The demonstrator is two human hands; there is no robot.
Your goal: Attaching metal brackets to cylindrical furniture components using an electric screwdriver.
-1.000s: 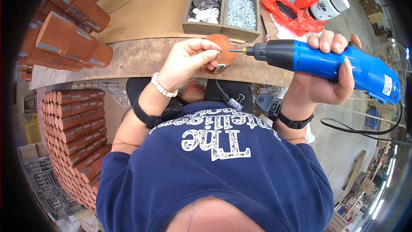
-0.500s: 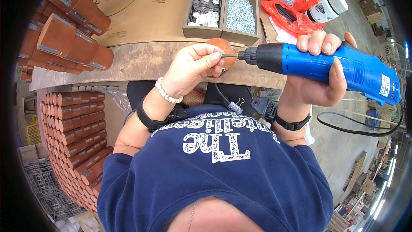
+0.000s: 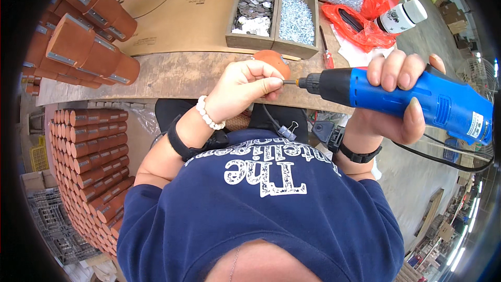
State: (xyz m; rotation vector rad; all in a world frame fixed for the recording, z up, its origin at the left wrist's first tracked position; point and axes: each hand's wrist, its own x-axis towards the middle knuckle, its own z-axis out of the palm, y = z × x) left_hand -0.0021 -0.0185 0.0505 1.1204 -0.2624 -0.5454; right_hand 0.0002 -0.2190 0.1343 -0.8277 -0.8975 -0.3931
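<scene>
My right hand (image 3: 392,72) is wrapped round a blue and black electric screwdriver (image 3: 377,96), held level with its bit toward the left. The thumb and fingers of my left hand (image 3: 251,84) pinch together at the tip of the bit (image 3: 291,82). Whatever small thing they hold there is hidden by the fingertips. Just behind my left hand, at the table's near edge, lies a rounded terracotta-coloured piece (image 3: 272,58) with a small metal plate on it. My left hand covers part of that piece.
Beyond my hands stand two wooden boxes, one of metal plates (image 3: 255,0), one of screws (image 3: 296,21). Right of them are a red-handled screwdriver (image 3: 327,57), a red bag (image 3: 360,34) and a white bottle (image 3: 399,15). Terracotta-coloured cylinders (image 3: 94,52) are stacked left; a cord (image 3: 443,159) hangs right.
The electric screwdriver and both hands have moved slightly toward me and to the right. My left fingers stay pinched at the bit's tip.
</scene>
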